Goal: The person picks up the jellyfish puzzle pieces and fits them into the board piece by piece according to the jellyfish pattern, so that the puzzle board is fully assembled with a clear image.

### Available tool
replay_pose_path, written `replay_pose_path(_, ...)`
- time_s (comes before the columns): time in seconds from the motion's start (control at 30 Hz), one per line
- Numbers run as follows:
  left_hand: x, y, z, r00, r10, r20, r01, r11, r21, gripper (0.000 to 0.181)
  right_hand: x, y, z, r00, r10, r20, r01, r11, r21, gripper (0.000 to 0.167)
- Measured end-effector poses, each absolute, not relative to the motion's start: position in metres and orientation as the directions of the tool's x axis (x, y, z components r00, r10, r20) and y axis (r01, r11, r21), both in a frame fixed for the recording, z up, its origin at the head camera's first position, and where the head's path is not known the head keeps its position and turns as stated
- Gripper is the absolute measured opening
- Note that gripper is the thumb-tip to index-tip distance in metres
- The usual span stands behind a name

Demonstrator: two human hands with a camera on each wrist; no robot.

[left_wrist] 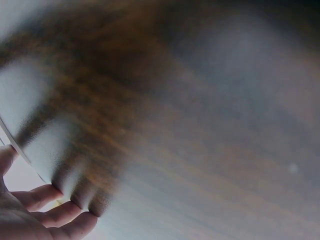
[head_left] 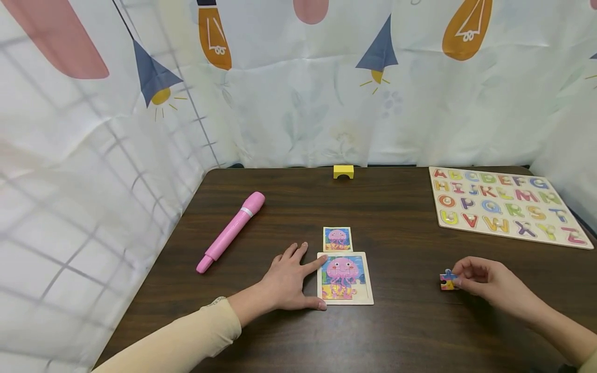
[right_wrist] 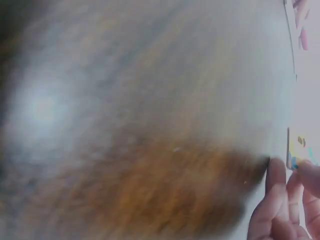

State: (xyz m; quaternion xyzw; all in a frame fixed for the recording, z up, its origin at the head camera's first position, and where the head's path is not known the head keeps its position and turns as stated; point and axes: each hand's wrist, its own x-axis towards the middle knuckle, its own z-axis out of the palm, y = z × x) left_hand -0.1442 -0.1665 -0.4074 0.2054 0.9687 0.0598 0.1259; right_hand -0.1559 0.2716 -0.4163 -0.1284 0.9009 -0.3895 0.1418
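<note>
A jigsaw puzzle of a pink jellyfish [head_left: 342, 267] lies in a pale square frame on the table, with a bare gap at its lower right corner. My left hand [head_left: 289, 280] rests beside it, fingers spread, its index fingertip and thumb touching the frame's left edge. Just above the frame lies a small jellyfish picture card [head_left: 337, 239]. Off to the right, my right hand [head_left: 487, 282] pinches a puzzle piece [head_left: 448, 280] coloured blue, yellow and pink between thumb and fingers. That piece [right_wrist: 298, 147] shows only partly in the right wrist view.
A pink toy microphone [head_left: 230, 232] lies at the left of the dark wooden table [head_left: 289, 207]. At the back edge stands a yellow arch block [head_left: 343, 171]. A wooden alphabet board [head_left: 508, 207] fills the back right. Patterned curtains [head_left: 298, 114] hang behind and at the left.
</note>
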Motion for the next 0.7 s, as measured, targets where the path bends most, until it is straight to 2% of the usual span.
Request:
replay_pose_path(0.2, -0.143, -0.166, -0.407, -0.885, 0.416, -0.209, 0.388, 0.907, 0.164, 0.098, -0.161, 0.262, -0.413, -0.884, -0.417, -0.21, -0.059, 0.545, -0.836, 0.026)
replay_pose_path(0.43, -0.143, -0.166, -0.407, -0.884, 0.419, -0.208, 0.391, 0.906, 0.161, 0.098, -0.165, 0.237, -0.416, -0.853, -0.494, -0.167, -0.058, 0.409, -0.911, 0.033)
replay_pose_path(0.7, -0.144, -0.167, -0.408, -0.884, 0.418, -0.212, 0.388, 0.906, 0.168, 0.098, -0.167, 0.203, -0.414, -0.859, -0.491, -0.144, -0.104, 0.442, -0.891, 0.043)
